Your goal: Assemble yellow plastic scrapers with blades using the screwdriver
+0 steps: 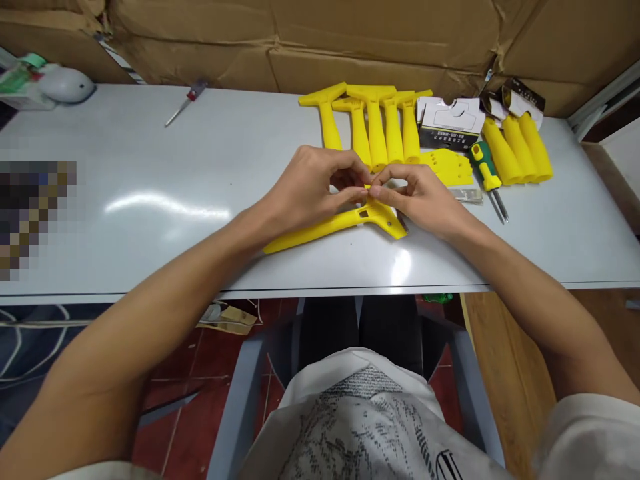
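Note:
A yellow scraper (320, 231) lies near the table's front edge, its handle toward the left and its wide head toward the right. A small screw (389, 225) shows at the near end of the head. Over the far end, my left hand (315, 183) and my right hand (425, 198) meet, thumb and index finger of each closed in a pinch. A bit of yellow shows between the fingertips; whether they grip the scraper's end or a tiny part there is hidden. The left hand's curled fingers are above the handle.
Behind the hands lie several yellow scrapers (376, 127), yellow plates (447, 167), printed cards (450, 120) and yellow handles (520, 150). A green-and-yellow screwdriver (485, 167) rests at right, another screwdriver (187, 101) at back left. Cardboard (350, 43) lines the back of the white table (165, 247).

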The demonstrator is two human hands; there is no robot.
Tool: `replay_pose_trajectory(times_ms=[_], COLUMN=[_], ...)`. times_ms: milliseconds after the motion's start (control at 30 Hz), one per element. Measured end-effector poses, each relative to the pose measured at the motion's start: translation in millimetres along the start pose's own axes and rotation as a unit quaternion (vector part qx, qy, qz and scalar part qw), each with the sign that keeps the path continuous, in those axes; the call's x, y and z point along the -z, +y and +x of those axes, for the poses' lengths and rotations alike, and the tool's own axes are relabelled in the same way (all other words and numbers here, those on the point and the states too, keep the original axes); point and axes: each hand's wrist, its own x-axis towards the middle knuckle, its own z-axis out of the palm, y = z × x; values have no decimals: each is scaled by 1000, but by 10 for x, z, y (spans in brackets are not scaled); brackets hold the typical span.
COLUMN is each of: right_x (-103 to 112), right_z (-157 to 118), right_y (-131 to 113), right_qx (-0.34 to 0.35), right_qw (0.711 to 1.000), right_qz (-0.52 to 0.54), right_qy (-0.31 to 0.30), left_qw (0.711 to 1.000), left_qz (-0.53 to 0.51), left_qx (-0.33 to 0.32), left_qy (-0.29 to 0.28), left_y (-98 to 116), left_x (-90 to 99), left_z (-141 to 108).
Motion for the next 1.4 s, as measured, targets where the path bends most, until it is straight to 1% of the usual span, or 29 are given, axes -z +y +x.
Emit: replay_pose_trajectory(times_ms=[100,167,233,300,400,533,633,767,833,1000,1100,1200,1267,1400], right_x=[26,46,60,67,66,62,63,71,76,78,88,98,97,85], right_z=[-20,-30,-35,-37,-43,-63,-78,-87,-86,-84,-88,-89,-87,-96], right_y=[-43,-65,-78,-89,-113,-144,-153,-160,-165,-181,-178,-162,-155,-184], right_qx=[-1,3,3,-6,-19,-21,-27,-14,-2,27,26,18,16,25], right_qw=[1000,999,998,997,996,995,995,997,996,993,992,994,996,997], right_qz=[-1,-7,-13,-19,-24,-18,-22,-16,-26,-73,-87,-79,-65,-22], right_qy=[28,43,57,69,84,94,89,80,81,85,84,73,65,74], left_qw=[1000,999,998,998,994,983,977,981,984,991,993,992,992,994], left_qz=[-17,-7,12,14,-26,-68,-70,-33,-24,-17,-29,-62,-61,12], left_qx=[22,40,56,65,88,144,167,157,152,130,110,108,109,102], left_qy=[11,17,9,-15,-66,-87,-108,-114,-94,-23,-2,-13,-25,-33], left_y=[-5,-6,-2,8,31,79,126,183,198,194,176,169,176,184], left_x=[18,41,69,101,146,183,192,162,116,-22,-40,-12,6,5], left_z=[-21,-27,-22,-9,11,10,-5,-11,-10,-36,-56,-63,-64,-70])
